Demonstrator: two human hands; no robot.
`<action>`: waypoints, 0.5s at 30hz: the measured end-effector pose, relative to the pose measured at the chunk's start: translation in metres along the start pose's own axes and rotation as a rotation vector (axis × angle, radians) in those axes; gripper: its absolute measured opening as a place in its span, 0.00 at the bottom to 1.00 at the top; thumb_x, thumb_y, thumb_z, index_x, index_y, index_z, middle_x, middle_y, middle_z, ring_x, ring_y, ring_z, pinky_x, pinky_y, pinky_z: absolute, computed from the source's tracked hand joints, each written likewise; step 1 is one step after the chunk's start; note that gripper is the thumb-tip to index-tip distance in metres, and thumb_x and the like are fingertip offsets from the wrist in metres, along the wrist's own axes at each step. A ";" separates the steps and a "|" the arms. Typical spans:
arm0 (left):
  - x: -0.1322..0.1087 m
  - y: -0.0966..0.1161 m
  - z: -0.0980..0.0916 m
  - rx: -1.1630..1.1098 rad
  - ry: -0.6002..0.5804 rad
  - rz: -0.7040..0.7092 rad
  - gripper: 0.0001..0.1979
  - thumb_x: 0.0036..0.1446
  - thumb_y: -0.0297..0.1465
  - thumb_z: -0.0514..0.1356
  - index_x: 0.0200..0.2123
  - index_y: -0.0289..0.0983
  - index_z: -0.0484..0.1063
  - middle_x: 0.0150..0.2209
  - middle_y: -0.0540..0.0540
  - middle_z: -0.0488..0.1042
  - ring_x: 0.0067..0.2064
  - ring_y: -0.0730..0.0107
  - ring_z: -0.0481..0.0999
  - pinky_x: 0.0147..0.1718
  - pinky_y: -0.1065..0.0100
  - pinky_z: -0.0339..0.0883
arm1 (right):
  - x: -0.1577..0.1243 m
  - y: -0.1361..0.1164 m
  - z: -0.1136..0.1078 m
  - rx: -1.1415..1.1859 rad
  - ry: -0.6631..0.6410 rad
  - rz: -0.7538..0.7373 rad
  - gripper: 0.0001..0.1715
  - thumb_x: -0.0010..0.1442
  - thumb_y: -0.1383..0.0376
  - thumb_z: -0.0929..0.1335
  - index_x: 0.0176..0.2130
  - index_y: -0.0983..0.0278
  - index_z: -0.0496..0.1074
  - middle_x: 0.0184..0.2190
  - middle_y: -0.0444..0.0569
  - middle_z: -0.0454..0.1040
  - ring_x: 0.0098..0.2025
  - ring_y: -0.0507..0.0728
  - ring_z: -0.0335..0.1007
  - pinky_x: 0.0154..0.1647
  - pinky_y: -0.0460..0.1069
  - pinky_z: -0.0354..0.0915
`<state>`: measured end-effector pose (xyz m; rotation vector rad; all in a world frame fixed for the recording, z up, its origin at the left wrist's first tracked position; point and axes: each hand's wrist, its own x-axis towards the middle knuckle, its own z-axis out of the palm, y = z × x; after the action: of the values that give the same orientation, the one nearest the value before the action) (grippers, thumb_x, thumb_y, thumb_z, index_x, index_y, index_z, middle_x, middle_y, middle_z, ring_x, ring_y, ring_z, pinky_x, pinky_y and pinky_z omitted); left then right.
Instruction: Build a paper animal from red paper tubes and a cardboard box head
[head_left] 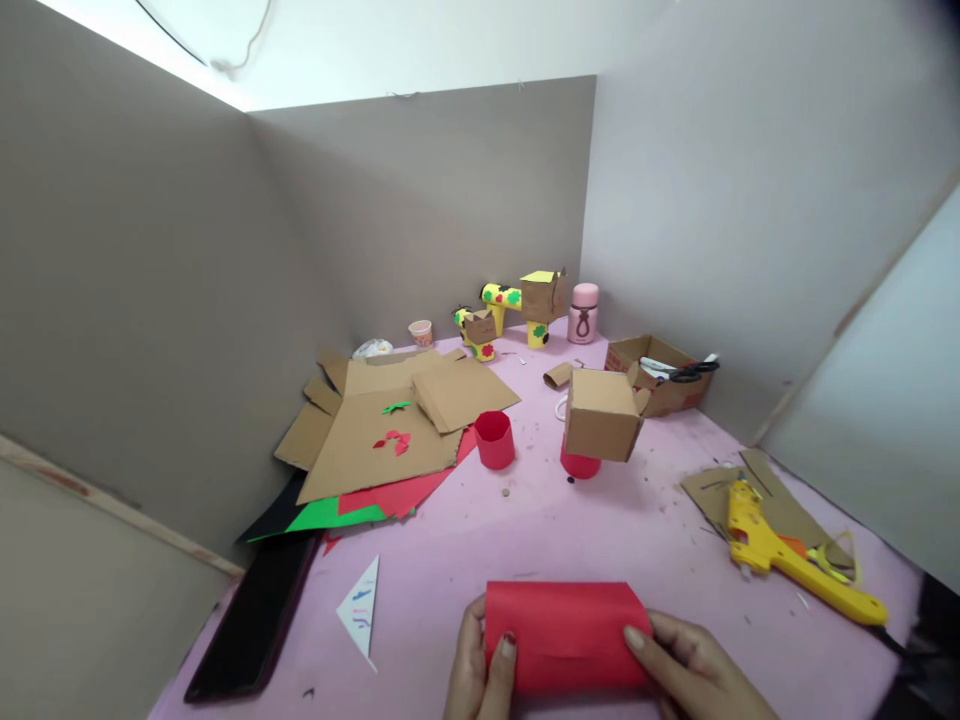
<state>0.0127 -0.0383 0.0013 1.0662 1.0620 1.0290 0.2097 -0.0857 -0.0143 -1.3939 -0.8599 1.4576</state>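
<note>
At the near edge of the table, a curved piece of red paper (pixel 566 630) is held between my two hands. My left hand (pixel 480 665) grips its left end, thumb in front and fingers behind. On the right end, my right hand (pixel 686 660) presses with the thumb, the other fingers behind the paper. Beyond it stands a short red paper tube (pixel 495 442). To the right of that, a cardboard box shape (pixel 602 415) rests on another red tube (pixel 580 465).
Cardboard sheets (pixel 382 440) with red and green cut-outs lie at left, above coloured paper. A phone (pixel 255 620) is front left, a yellow glue gun (pixel 795 560) at right. Behind are a box with scissors (pixel 660 375), a pink bottle (pixel 583 315) and yellow cardboard animals (pixel 504 297).
</note>
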 end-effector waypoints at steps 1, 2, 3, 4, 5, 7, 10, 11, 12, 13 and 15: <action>0.001 -0.002 -0.001 -0.020 -0.007 -0.005 0.24 0.51 0.46 0.61 0.47 0.38 0.66 0.42 0.42 0.77 0.45 0.59 0.73 0.47 0.66 0.62 | 0.002 0.000 0.000 0.005 -0.015 0.000 0.27 0.52 0.41 0.66 0.29 0.63 0.71 0.10 0.34 0.54 0.12 0.45 0.42 0.13 0.43 0.38; 0.001 -0.003 -0.002 -0.035 -0.014 -0.008 0.25 0.51 0.46 0.61 0.48 0.38 0.65 0.41 0.42 0.77 0.44 0.60 0.74 0.46 0.66 0.62 | 0.003 0.000 -0.001 0.010 -0.006 -0.001 0.28 0.52 0.41 0.66 0.30 0.63 0.71 0.10 0.35 0.55 0.12 0.45 0.42 0.14 0.43 0.39; 0.002 -0.005 -0.005 -0.034 -0.021 -0.005 0.26 0.51 0.46 0.62 0.48 0.38 0.65 0.40 0.43 0.78 0.43 0.61 0.74 0.45 0.67 0.63 | 0.004 -0.001 -0.002 0.015 0.015 0.001 0.29 0.51 0.41 0.66 0.30 0.64 0.71 0.10 0.35 0.55 0.12 0.45 0.42 0.14 0.43 0.39; 0.002 -0.006 -0.008 -0.011 -0.025 0.005 0.24 0.50 0.46 0.62 0.46 0.38 0.67 0.38 0.43 0.78 0.41 0.62 0.74 0.43 0.68 0.63 | 0.005 -0.001 -0.002 0.020 0.036 0.012 0.29 0.51 0.40 0.66 0.30 0.64 0.72 0.09 0.35 0.55 0.12 0.45 0.42 0.14 0.43 0.39; 0.003 -0.006 -0.011 0.030 -0.024 0.021 0.22 0.50 0.46 0.62 0.42 0.37 0.71 0.35 0.44 0.78 0.40 0.63 0.73 0.42 0.69 0.63 | 0.005 -0.002 -0.003 0.026 0.048 0.025 0.30 0.50 0.40 0.67 0.30 0.64 0.72 0.09 0.34 0.55 0.12 0.45 0.41 0.14 0.43 0.39; 0.003 -0.007 -0.017 0.114 -0.022 0.030 0.18 0.50 0.47 0.62 0.31 0.36 0.74 0.28 0.48 0.74 0.34 0.68 0.71 0.35 0.72 0.62 | 0.005 -0.003 -0.003 0.045 0.027 0.045 0.30 0.49 0.40 0.67 0.30 0.64 0.72 0.08 0.34 0.54 0.12 0.44 0.40 0.13 0.42 0.39; 0.001 -0.007 -0.019 0.082 -0.036 -0.086 0.20 0.49 0.49 0.61 0.27 0.36 0.72 0.20 0.54 0.66 0.22 0.76 0.62 0.22 0.75 0.56 | 0.003 0.000 -0.004 0.046 -0.009 0.064 0.31 0.48 0.40 0.68 0.31 0.65 0.73 0.07 0.34 0.54 0.12 0.44 0.40 0.13 0.42 0.40; 0.000 -0.007 -0.018 0.046 -0.041 -0.132 0.21 0.48 0.49 0.62 0.27 0.35 0.72 0.20 0.54 0.65 0.21 0.77 0.59 0.20 0.75 0.55 | 0.002 0.001 -0.004 0.034 0.002 0.072 0.31 0.48 0.39 0.67 0.32 0.65 0.72 0.07 0.34 0.55 0.12 0.44 0.41 0.13 0.42 0.40; -0.001 -0.007 -0.016 0.013 -0.043 -0.166 0.21 0.47 0.50 0.62 0.28 0.35 0.72 0.20 0.54 0.66 0.20 0.77 0.58 0.20 0.75 0.55 | 0.002 0.003 -0.005 0.013 0.018 0.080 0.32 0.48 0.39 0.67 0.32 0.65 0.72 0.07 0.35 0.57 0.11 0.45 0.41 0.14 0.42 0.40; -0.002 -0.008 -0.014 -0.016 -0.040 -0.181 0.22 0.46 0.50 0.63 0.28 0.35 0.73 0.21 0.53 0.68 0.22 0.77 0.60 0.21 0.75 0.56 | 0.001 0.005 -0.006 -0.011 0.038 0.085 0.32 0.49 0.39 0.67 0.33 0.66 0.72 0.07 0.36 0.59 0.11 0.45 0.43 0.14 0.42 0.40; -0.004 -0.008 -0.011 -0.065 -0.021 -0.182 0.22 0.44 0.49 0.64 0.32 0.35 0.75 0.25 0.50 0.72 0.27 0.72 0.67 0.26 0.74 0.61 | 0.001 0.009 -0.008 -0.057 0.068 0.092 0.32 0.50 0.40 0.66 0.34 0.66 0.71 0.07 0.38 0.62 0.11 0.46 0.45 0.15 0.43 0.41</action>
<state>0.0021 -0.0416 -0.0077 0.9088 1.0810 0.8984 0.2159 -0.0886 -0.0243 -1.5347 -0.8093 1.4561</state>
